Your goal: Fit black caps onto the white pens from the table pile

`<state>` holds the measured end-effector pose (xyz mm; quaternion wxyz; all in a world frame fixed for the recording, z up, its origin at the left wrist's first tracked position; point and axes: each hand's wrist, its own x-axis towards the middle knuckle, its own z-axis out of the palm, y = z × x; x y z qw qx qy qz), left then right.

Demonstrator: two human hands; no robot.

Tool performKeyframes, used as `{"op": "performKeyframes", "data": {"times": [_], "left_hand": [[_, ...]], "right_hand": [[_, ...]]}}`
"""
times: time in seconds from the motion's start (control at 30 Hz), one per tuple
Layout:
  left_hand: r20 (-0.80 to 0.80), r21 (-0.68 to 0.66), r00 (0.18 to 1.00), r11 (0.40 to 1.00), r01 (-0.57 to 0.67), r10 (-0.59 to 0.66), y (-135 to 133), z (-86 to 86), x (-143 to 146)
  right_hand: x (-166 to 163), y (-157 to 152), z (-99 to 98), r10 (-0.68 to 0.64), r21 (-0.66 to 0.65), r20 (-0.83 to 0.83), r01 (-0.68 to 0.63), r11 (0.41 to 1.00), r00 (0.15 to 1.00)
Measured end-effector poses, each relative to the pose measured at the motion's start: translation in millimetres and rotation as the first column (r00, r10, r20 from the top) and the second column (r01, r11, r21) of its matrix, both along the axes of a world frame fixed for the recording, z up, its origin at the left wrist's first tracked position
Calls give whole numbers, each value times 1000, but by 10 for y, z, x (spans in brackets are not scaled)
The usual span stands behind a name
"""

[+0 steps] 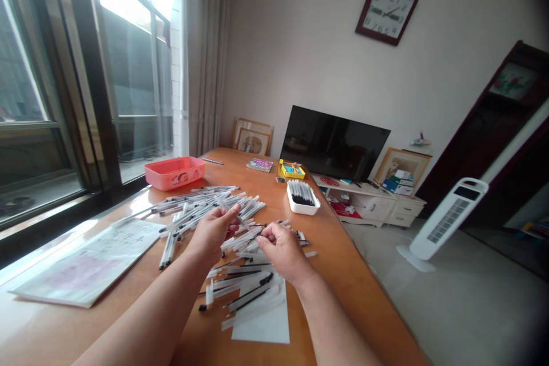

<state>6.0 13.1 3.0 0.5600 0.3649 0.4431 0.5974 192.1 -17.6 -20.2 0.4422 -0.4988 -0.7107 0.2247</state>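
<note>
My left hand [214, 233] pinches a clear pen barrel [240, 218] above the table. My right hand [281, 246] pinches a thin black refill [256, 234] right beside it, its tip pointing at the barrel. Beneath and beyond both hands lies a heap of clear pen barrels [201, 206]. Nearer to me, several refills and pens [246, 291] lie partly on a white sheet [266, 320].
On the wooden table [343, 274] stand a white tray of black caps [302, 197], a pink tray [174, 172] by the window, a yellow box [291, 170] and a small book [259, 164]. A printed paper pad [90, 263] lies left. A white fan [446, 218] stands on the floor right.
</note>
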Motion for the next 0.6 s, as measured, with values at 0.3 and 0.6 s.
{"op": "performKeyframes", "data": {"times": [0.3, 0.6], "left_hand": [[23, 12, 1000, 1000, 21, -21, 22, -46, -2], [136, 99, 979, 981, -168, 154, 131, 51, -178]], "right_hand": [[50, 83, -115, -75, 0, 91, 76, 997, 993], [185, 59, -17, -35, 37, 113, 31, 999, 993]]}}
